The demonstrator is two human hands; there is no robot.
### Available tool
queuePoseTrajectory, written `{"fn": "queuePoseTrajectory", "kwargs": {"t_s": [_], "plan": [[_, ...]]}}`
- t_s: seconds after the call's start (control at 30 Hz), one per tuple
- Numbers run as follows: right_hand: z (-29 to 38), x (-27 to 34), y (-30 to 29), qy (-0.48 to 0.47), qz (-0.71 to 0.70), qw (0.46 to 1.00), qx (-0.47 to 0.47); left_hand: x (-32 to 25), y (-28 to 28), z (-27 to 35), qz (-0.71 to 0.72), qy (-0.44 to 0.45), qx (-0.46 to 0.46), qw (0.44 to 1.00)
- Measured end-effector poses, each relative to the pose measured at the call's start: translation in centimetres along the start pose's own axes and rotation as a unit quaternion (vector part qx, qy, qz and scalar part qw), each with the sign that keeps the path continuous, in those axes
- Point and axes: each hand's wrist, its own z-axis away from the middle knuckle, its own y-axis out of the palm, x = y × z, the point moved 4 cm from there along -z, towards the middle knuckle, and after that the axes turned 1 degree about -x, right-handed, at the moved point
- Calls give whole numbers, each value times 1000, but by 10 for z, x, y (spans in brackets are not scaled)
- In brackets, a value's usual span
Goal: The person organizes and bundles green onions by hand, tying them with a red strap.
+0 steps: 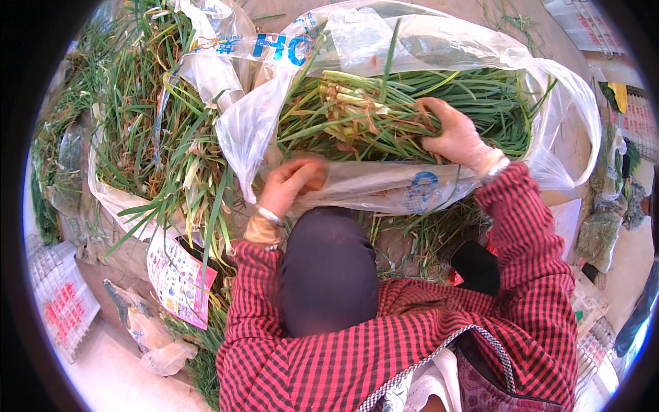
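A bunch of garlic chives (355, 110), its pale cut ends to the left, lies on longer green leaves (479, 113) inside a clear plastic bag (391, 180) with blue printing. My right hand (455, 134) is curled over the bunch's right part, thumb below and fingers above. My left hand (293, 180) is at the bag's lower left edge, blurred, with fingers bent; whether it pinches the plastic is unclear. Left of it, a large loose heap of stalks and trimmings (170, 134) spills over another plastic bag (116, 206).
A dark-covered knee (329, 273) rises just below my left hand. A printed leaflet (180, 278) and a crumpled plastic bag (154, 335) lie at lower left. Wire crates (64, 304) stand at the left rim; bagged greens (600, 237) lie at right. Scattered trimmings (427, 237) cover ground below the bag.
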Motion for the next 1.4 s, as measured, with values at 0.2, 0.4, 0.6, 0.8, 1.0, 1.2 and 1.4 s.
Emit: {"fn": "queuePoseTrajectory", "kwargs": {"t_s": [0.2,0.4,0.6,0.8,1.0,1.2,1.4], "plan": [[-10,4,7,49,94,994,33,16,33,-64,101,42,8,994],[1,71,37,-51,251,966,-31,-11,53,-62,162,149,-38,975],[-31,67,62,37,224,968,-107,-52,69,-47,68,195,-40,978],[-20,47,29,-18,-49,997,-58,-26,25,-58,191,147,-70,968],[-3,51,26,-34,-78,996,4,-21,71,-57,95,163,48,981],[15,61,3,-73,-29,990,-119,-78,131,-46,38,311,156,937],[75,74,-43,-14,-728,651,-213,-172,246,36,-5,494,78,866]]}}
